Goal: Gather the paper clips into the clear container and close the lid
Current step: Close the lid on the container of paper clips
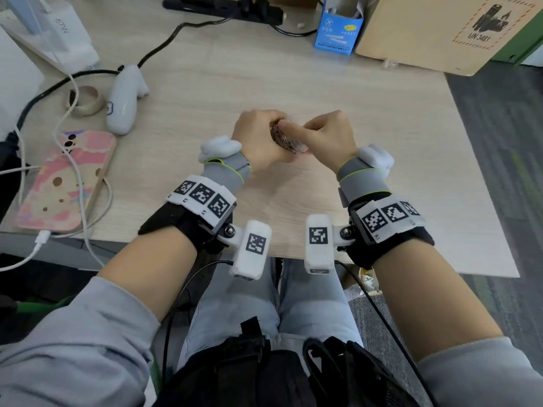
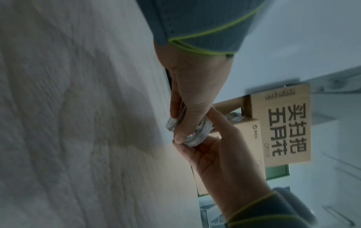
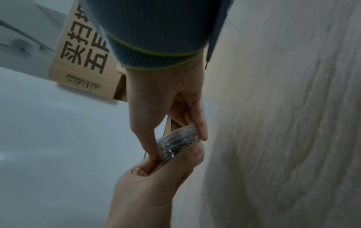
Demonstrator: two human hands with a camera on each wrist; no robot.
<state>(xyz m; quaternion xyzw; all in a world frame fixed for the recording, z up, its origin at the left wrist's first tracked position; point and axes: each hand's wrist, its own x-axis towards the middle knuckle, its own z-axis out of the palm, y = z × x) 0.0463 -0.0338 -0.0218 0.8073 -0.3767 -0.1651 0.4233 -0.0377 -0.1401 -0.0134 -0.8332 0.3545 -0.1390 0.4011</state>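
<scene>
A small round clear container [image 1: 284, 140] packed with silvery paper clips is held a little above the middle of the wooden table [image 1: 293, 83]. My left hand [image 1: 264, 129] curls round its left side. My right hand [image 1: 320, 133] pinches its right rim, with the index finger stretched across the top. The left wrist view shows the container [image 2: 197, 136] on edge between my left hand's fingertips [image 2: 178, 138] and the right hand [image 2: 220, 160]. In the right wrist view, my right hand's thumb and finger [image 3: 202, 131] clamp the container [image 3: 178, 143], and the left hand [image 3: 154, 182] cups it from below. Whether the lid is fully seated is hidden.
A phone in a pink case [image 1: 64, 180] lies at the left on a white charging cable [image 1: 73, 160]. Beyond it are a tape roll [image 1: 85, 101] and a white handheld device [image 1: 123, 101]. A blue carton [image 1: 338, 27] and a cardboard box [image 1: 440, 30] stand at the back.
</scene>
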